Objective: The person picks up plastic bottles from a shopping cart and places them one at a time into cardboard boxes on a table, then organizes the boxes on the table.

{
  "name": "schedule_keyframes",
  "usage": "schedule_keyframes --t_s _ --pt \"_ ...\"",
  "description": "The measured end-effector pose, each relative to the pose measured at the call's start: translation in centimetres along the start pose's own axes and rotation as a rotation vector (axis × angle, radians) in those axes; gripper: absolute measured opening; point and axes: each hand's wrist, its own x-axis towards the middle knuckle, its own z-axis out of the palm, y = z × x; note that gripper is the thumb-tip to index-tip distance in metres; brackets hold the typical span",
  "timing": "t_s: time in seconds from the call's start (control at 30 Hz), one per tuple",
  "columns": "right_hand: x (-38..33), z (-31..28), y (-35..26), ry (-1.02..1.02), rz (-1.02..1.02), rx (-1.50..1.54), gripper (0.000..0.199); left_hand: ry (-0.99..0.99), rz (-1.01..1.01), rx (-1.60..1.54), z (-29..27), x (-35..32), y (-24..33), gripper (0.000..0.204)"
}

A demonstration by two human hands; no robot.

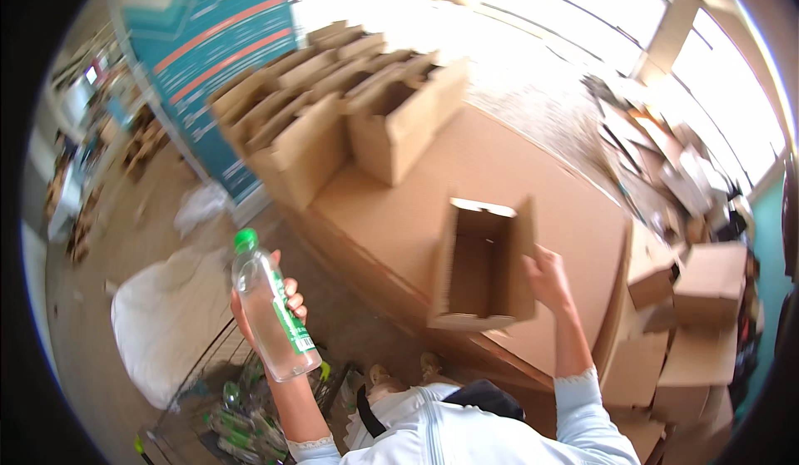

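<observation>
In my left hand (293, 297) is a clear plastic bottle (268, 315) with a green cap and a green label, held tilted with the cap pointing up and away. My fingers wrap round its side. My right hand (548, 275) grips the right flap of a small open cardboard box (483, 274), its fingertips partly hidden by the flap. The inside of this box shows no contents. It stands at the near edge of a large brown cardboard surface (508, 165).
Several open cardboard boxes (333, 116) stand in rows at the far left of the surface. Below my left arm, a wire basket (196, 365) holds several bottles (241, 419). A white sack (166, 324) lies beyond it. More boxes (707, 286) are piled at right. A teal banner (208, 57) stands behind.
</observation>
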Motion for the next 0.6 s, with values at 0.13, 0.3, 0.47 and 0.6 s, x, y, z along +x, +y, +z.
schedule_keyframes --t_s 0.13,0.3,0.47,0.6 --pt "-1.3 -2.4 -1.2 -0.019 0.111 0.024 0.020 -0.075 -0.410 0.120 9.5 8.1 -10.7 0.080" --pt "-1.6 -2.9 -0.2 -0.030 0.079 0.089 0.021 -0.125 -0.871 0.750 15.2 10.6 -18.6 0.077" --pt "-1.9 -2.2 0.2 -0.021 0.035 0.149 0.019 -0.130 -1.173 1.495 11.5 13.9 -21.4 0.084" --pt "-1.7 -1.2 -0.1 0.004 -0.048 0.224 0.018 -0.387 -1.249 2.105 7.5 17.4 -25.6 0.101"
